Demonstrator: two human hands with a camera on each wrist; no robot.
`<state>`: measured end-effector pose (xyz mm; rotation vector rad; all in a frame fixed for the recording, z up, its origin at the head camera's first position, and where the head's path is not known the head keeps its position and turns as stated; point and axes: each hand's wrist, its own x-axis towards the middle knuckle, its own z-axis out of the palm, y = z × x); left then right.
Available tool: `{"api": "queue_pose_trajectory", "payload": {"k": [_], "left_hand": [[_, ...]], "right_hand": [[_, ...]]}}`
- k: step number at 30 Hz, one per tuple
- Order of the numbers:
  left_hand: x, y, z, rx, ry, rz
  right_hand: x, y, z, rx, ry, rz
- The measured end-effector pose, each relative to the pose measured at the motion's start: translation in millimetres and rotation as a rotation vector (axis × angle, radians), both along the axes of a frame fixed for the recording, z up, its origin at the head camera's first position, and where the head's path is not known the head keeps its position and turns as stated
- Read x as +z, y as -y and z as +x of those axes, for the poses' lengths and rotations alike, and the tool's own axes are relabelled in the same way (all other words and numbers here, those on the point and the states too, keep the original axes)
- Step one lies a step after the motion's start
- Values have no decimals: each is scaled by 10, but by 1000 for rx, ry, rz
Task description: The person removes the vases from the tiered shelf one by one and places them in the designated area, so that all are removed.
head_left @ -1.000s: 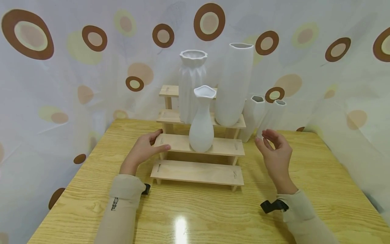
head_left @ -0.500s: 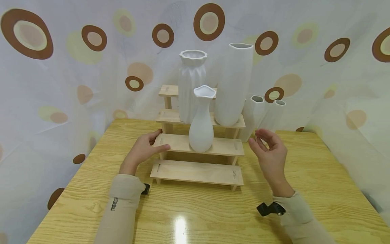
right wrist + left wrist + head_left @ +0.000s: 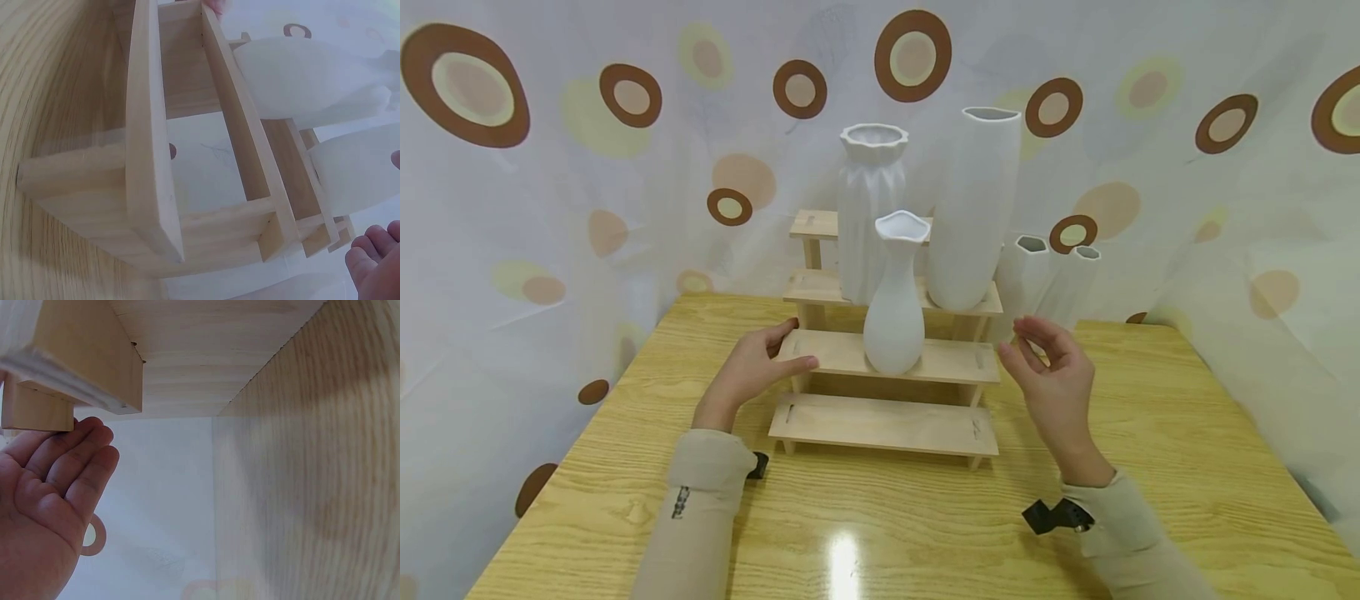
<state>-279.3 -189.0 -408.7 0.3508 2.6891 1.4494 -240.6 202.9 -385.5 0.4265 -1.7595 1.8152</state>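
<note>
A tiered wooden display stand (image 3: 883,423) stands on the table. My left hand (image 3: 751,364) holds the left end of its second shelf, thumb over the front and fingers toward the back. In the left wrist view, those fingers (image 3: 84,465) lie fairly straight beside the shelf end. A slim-necked white vase (image 3: 895,329) sits mid-shelf on that tier. My right hand (image 3: 1057,383) hovers just off the shelf's right end, fingers loosely bent and holding nothing; its fingertips (image 3: 375,247) show at the right wrist view's edge.
On the third shelf stand a pleated white vase (image 3: 871,217) and a tall white vase (image 3: 976,208). Two smaller white vases, one wider (image 3: 1021,279) and one narrower (image 3: 1071,287), are behind the right hand. A patterned cloth (image 3: 647,183) surrounds the wooden table (image 3: 805,525).
My right hand has moved left toward the right end of the stand. My left hand stays at the shelf, and the vases have not moved.
</note>
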Motion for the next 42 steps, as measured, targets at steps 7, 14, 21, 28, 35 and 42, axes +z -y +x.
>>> {"api": "queue_pose_trajectory", "payload": {"k": [7, 14, 21, 28, 35, 42], "left_hand": [[-12, 7, -7, 3, -2, 2], [5, 7, -15, -6, -6, 5], [-14, 10, -21, -11, -3, 1], [-9, 4, -19, -14, -6, 3], [0, 15, -6, -10, -8, 0], [-3, 13, -8, -12, -10, 6]], "right_hand": [[21, 89, 18, 4, 25, 27], [37, 181, 11, 39, 18, 40], [14, 271, -8, 68, 12, 42], [22, 363, -21, 97, 28, 59], [64, 483, -21, 159, 71, 58], [98, 610, -42, 181, 98, 58]]}}
